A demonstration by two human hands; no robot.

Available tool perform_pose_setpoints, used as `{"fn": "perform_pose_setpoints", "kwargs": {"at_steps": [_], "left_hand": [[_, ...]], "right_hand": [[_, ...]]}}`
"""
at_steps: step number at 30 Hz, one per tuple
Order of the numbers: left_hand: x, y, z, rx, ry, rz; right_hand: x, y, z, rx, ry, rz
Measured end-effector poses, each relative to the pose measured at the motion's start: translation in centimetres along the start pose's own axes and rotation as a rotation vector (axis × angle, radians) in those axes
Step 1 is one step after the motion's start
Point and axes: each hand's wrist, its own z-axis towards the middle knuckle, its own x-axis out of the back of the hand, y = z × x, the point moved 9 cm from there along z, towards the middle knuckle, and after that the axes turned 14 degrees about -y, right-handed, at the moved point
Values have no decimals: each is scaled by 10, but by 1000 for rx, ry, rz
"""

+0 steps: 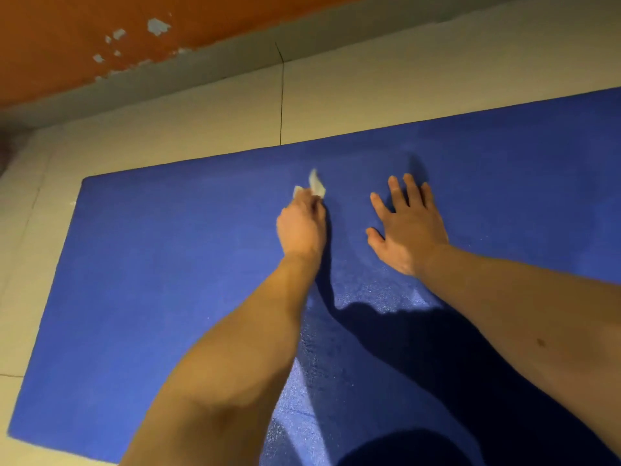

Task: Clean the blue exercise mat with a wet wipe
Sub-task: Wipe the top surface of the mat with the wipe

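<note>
Nearest, the mat (151, 297) glistens damp between the arms, so that strip looks wiped. Its left part looks dry and is likely left to do. Farther out, the left hand (300, 227) grips the wipe (317, 186) against the mat, and the right hand (408, 227) lies flat beside it, fingers spread.

The only camera sits on the person's head. It looks forward and down, close over the flat blue exercise mat (161, 297). Both bare arms come in from the bottom edge. The left hand (302, 227), pinching a small white wet wipe (317, 187), and the flat right hand (408, 227) sit near the middle. The wide view leans, so the mat's far edge climbs to the right. Past it are pale floor tiles (369, 95) and an orange wall (60, 45).
</note>
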Motion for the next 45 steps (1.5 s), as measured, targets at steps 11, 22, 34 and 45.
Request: {"fn": "perform_pose_setpoints", "kwargs": {"at_steps": [11,22,34,45], "left_hand": [[51,-97,60,236,63,95],[-9,27,53,-184,-77,49],[22,-23,119,185,-3,16],[3,22,53,-108,-129,257]], "right_hand": [[-1,0,2,13,-8,38],[0,-1,1,-2,-3,1],[-2,0,3,19,-14,23],[5,2,1,26,-124,-13]]}}
